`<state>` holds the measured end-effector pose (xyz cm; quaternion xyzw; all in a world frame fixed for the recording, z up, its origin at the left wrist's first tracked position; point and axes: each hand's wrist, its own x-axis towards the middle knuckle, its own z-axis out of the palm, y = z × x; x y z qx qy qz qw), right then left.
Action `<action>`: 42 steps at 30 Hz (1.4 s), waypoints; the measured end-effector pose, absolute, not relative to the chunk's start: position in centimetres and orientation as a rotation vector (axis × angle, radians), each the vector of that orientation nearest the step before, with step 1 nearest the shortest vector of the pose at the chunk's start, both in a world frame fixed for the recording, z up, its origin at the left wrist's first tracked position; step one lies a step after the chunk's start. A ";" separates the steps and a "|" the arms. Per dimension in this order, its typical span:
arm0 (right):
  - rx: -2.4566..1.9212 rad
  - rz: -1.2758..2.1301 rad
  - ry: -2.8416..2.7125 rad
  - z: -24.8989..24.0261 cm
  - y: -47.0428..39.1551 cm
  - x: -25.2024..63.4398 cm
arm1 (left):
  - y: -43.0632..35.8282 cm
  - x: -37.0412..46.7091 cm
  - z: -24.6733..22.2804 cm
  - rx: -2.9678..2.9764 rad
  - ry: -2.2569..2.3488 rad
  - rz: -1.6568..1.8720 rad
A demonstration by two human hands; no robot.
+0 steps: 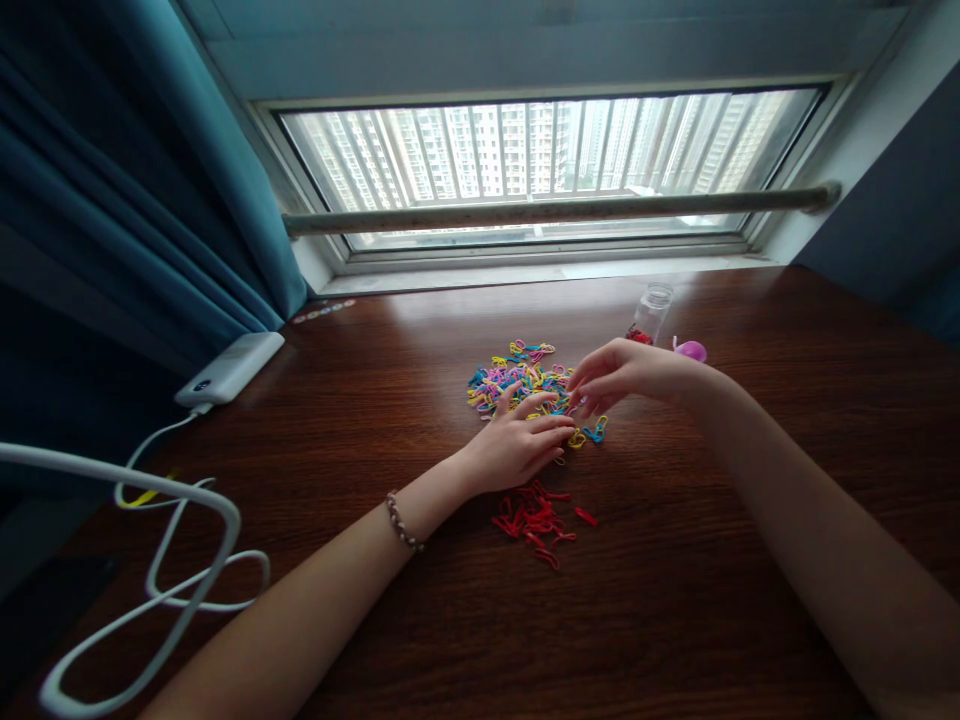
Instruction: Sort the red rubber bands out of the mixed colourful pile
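A pile of small multicoloured clips (517,380) in yellow, blue and pink lies on the brown table. My left hand (521,437) rests over the pile's near side, fingers spread and pointing right. From the right, my right hand (619,375) reaches to the pile's right edge with its fingers curved down; whether a clip is between its fingertips is too small to tell. Nearer to me, below my left hand, is a separate heap of red clips (534,520). A clear jar (654,308) with red clips in its bottom stands behind my right hand.
A pink object (691,351) lies right of the jar. At the left are a white power bank (232,368) and a looping white cable (232,520). A blue curtain (225,180) hangs left of the window, with a rail (555,211) across it.
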<state>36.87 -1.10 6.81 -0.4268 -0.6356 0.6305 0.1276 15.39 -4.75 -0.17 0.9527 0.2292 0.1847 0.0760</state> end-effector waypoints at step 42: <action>-1.095 1.376 -2.362 2.2 -1.2 33.3 | 0.3 12.0 -2.1 2.189 1.491 1.291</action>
